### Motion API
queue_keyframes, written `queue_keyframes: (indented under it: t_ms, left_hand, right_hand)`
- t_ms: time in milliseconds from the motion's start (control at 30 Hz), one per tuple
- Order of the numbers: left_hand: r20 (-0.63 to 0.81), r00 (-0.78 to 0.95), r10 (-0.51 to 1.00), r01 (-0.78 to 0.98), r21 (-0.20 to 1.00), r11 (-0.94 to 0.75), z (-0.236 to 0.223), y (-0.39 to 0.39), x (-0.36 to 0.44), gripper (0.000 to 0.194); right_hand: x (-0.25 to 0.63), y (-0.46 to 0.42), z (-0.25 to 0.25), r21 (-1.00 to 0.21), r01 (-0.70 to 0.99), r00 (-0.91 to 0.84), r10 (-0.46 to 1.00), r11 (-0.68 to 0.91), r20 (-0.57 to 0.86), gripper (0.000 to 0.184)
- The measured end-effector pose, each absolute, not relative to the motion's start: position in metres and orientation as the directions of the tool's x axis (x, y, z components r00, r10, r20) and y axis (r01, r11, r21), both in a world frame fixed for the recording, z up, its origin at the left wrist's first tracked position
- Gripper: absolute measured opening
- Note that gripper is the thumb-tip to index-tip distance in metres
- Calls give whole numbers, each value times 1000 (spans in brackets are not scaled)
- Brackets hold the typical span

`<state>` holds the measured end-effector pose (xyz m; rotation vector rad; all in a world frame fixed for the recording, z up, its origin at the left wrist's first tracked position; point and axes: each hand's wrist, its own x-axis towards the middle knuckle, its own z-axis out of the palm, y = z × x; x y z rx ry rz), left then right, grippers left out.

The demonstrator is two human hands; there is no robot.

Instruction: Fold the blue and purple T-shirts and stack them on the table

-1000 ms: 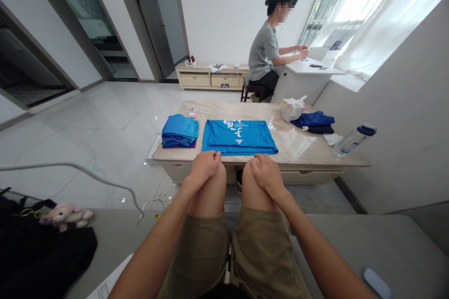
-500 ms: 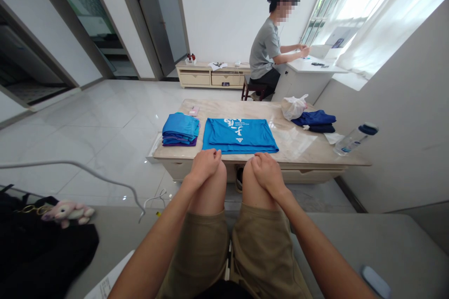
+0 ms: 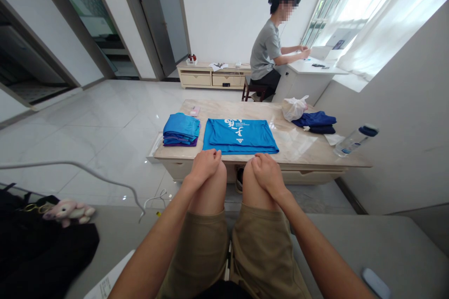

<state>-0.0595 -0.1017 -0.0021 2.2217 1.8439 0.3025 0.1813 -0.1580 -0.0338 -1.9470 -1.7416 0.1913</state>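
My left hand point(image 3: 206, 163) rests on my left knee, its fingers curled in and nothing in it. On the other knee lies my right hand point(image 3: 267, 172), likewise closed and holding nothing. Just beyond both hands, a folded blue shirt point(image 3: 256, 133) with white lettering lies flat along the near edge of the marble-topped table point(image 3: 217, 107). To its left sits a stack of folded blue clothes point(image 3: 181, 126), with a purple layer at the bottom. Neither hand touches the cloth.
A clear bottle point(image 3: 352, 142), dark blue clothes point(image 3: 317, 121) and a white plastic bag point(image 3: 293, 108) stand at the table's right. A small pink item point(image 3: 195, 111) lies behind the stack. Beyond, a person point(image 3: 265, 51) sits at a white desk point(image 3: 308, 74). A cable point(image 3: 87, 167) hangs at left.
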Motion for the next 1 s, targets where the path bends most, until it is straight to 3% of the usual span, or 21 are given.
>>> queue_keyframes:
  t_ms: [667,800,933,1000]
  left_hand:
    - [-20,179,984,932,323,-163,3,-104,-61,52]
    - [-18,177,984,932,325,-162,3,-104,-60,51]
    - [-30,196,980,932,315,-177,5,-106,-64,50]
    - [-27,201,979,931,316,-182,4,-105,-68,48]
  right_hand:
    - [180,-160,-36,-471,881,175,956,-45,236,38]
    - [184,-159,-33,-422,906,140,963,-31,230,40]
    - [213,-127,-23,-305,952,30,996,-5,79,33]
    - [235,-95,-20,-334,942,44,999,-39,6,31]
